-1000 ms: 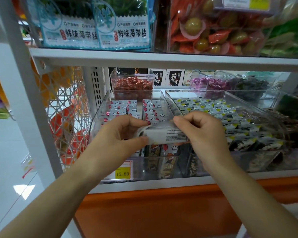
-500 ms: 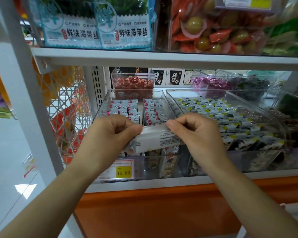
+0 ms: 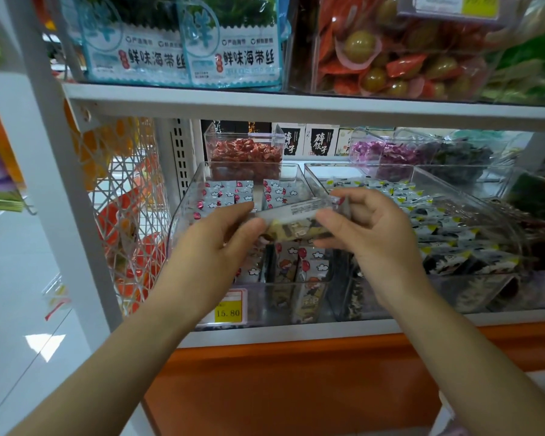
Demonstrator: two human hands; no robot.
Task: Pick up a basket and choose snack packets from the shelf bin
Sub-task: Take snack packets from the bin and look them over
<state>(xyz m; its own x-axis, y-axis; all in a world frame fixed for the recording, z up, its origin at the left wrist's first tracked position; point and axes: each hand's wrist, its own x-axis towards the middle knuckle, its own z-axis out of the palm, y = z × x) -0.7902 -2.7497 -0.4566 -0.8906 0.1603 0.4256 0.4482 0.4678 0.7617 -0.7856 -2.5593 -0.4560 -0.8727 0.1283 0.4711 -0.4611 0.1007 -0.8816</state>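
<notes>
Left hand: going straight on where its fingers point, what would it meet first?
Probably the right hand, gripping the other end of the same snack packet; depth is unclear.

"鲜味海带丝" is printed in black on two blue-and-white seaweed packs (image 3: 151,58) on the upper shelf (image 3: 296,103), each also marked with a large circled "鲜". "15.80" is shown on a yellow price tag (image 3: 228,312) at the front of a clear bin (image 3: 183,215). "碎银子" is lettered on black-and-white boxes (image 3: 323,141) at the back of the lower shelf (image 3: 296,334). The fine print on the snack packet (image 3: 309,210) cannot be read.
</notes>
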